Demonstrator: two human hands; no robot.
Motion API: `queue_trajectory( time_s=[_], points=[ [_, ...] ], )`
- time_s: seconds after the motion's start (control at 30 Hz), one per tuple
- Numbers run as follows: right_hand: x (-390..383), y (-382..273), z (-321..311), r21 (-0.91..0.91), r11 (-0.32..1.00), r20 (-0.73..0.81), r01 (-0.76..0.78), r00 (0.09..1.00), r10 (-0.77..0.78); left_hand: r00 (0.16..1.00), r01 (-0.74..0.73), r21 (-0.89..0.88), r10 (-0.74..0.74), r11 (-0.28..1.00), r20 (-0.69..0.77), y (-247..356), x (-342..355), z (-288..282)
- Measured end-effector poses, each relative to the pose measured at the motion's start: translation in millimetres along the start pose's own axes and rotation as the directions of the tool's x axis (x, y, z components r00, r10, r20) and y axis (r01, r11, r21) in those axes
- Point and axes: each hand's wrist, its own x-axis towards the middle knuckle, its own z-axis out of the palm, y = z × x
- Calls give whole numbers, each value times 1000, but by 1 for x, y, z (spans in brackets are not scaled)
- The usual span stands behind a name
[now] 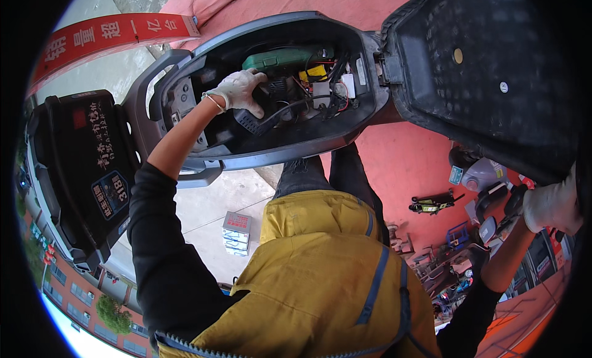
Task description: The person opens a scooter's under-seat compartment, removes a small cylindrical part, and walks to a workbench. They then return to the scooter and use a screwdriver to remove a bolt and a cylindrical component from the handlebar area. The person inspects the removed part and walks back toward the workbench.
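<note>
Under the raised seat: an open storage compartment (pixel 277 93) of a scooter is seen, packed with wiring and parts.
Left hand: the gloved left hand (pixel 240 92) is reached into the compartment and is closed over a black ribbed part (pixel 262 114) lying among the cables.
Right hand: the gloved right hand (pixel 550 205) is pressed against the edge of the lifted seat (pixel 487 74), well apart from the left; whether its fingers are curled round the edge cannot be told.
Inside the compartment: a green box (pixel 280 59) is set at the far side, with a yellow piece (pixel 316 71) just beside it and red and black wires (pixel 333 87) bunched near them.
Behind the compartment: a black rear box (pixel 80 167) is mounted.
On the floor: a small carton (pixel 235 233) is seen on the grey paving, and a jack (pixel 431 204) lies on the red mat (pixel 401 161).
</note>
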Motion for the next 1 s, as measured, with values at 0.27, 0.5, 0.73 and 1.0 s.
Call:
queue_trajectory(
  time_s=[0.27,0.5,0.73,1.0],
  points=[
    [7,9,-22,266,919,86,-290,957,278,897,323,206,-230,924,-377,-25,93,36],
    [0,-4,-7,220,892,-48,-394,909,413,911,258,201,-169,945,-377,4,84,23],
    [2,0,-6,-77,984,-55,-163,986,159,896,74,440,134,895,-423,105,-40,17],
    [-1,1,-6,48,963,-104,-266,957,270,948,14,262,71,965,-311,120,-63,26]
  ],
)
